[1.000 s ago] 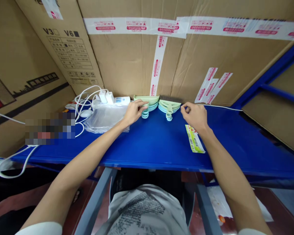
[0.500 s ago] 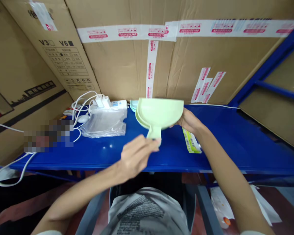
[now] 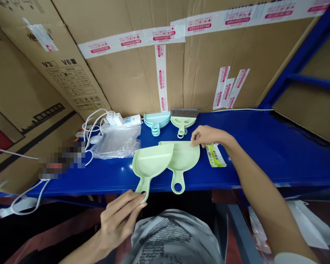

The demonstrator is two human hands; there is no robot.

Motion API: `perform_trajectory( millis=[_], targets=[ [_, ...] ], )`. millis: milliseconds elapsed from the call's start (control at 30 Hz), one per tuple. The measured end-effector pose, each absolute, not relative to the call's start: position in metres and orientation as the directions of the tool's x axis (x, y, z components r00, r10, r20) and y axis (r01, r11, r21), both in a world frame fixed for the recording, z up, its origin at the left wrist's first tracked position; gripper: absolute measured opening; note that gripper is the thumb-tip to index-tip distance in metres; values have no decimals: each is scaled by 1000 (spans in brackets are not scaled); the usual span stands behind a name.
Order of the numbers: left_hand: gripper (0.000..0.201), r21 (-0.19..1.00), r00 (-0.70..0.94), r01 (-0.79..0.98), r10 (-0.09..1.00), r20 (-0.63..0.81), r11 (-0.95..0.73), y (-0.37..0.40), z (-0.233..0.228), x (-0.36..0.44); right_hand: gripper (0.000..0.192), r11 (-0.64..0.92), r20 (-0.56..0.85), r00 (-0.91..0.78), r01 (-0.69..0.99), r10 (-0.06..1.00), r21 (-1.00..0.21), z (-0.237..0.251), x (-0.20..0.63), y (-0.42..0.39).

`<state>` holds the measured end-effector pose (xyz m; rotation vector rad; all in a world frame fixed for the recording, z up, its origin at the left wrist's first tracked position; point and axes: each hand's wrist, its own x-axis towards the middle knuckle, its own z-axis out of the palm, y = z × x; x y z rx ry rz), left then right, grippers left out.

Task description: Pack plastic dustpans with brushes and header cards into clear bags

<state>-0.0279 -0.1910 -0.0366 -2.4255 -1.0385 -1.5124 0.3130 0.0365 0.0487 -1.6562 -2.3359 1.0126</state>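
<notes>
Two pale green dustpans are apart side by side, overlapping a little at their rims. My left hand [image 3: 123, 216] pinches the handle of the left dustpan [image 3: 152, 161], which is tilted over the front of the table. The right dustpan [image 3: 185, 156] has its handle towards me, and my right hand [image 3: 206, 136] grips its upper right corner between thumb and fingers. Behind them stands a stack of light blue dustpans [image 3: 156, 121]. Beside that stack lies a green hand brush [image 3: 183, 120] with grey bristles, on top of something light blue.
A yellow-green printed packet [image 3: 216, 156] lies by my right wrist on the blue table [image 3: 264, 146]. Clear plastic bags [image 3: 117, 141] and a white power strip [image 3: 132, 120] with cables are at the left. Large cardboard boxes [image 3: 121, 77] wall off the back.
The two dustpans were nested and held up together. My left hand has drawn one down and left, and the other is lower now. The brush and blue stack have come into view.
</notes>
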Motion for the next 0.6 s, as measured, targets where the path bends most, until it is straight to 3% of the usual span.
perform_trajectory(
  millis=[100,167,233,333,433,533,600],
  targets=[
    [38,291,323,567,533,782,-770,-189,-37,-30,16,295,-32,-323,896,946,-332,46,308,36],
    [39,287,353,563,539,765,-775,-187,-35,-28,34,338,186,-294,898,937,-283,43,298,32],
    [41,265,342,585,530,776,-766,-187,-35,-28,46,424,295,-344,864,891,-272,38,286,26],
    [41,233,325,627,522,788,-743,-189,-34,-29,52,522,272,-466,831,842,-192,29,271,21],
    [36,199,330,687,544,771,-699,-190,-31,-30,35,572,248,-534,811,808,-119,23,265,22],
    [37,143,367,741,574,732,-656,-188,-24,-24,19,561,284,-510,816,812,-140,21,265,26],
    [46,57,491,734,586,645,-677,-185,-20,-13,17,538,340,-462,824,819,-178,22,267,28]
  ],
)
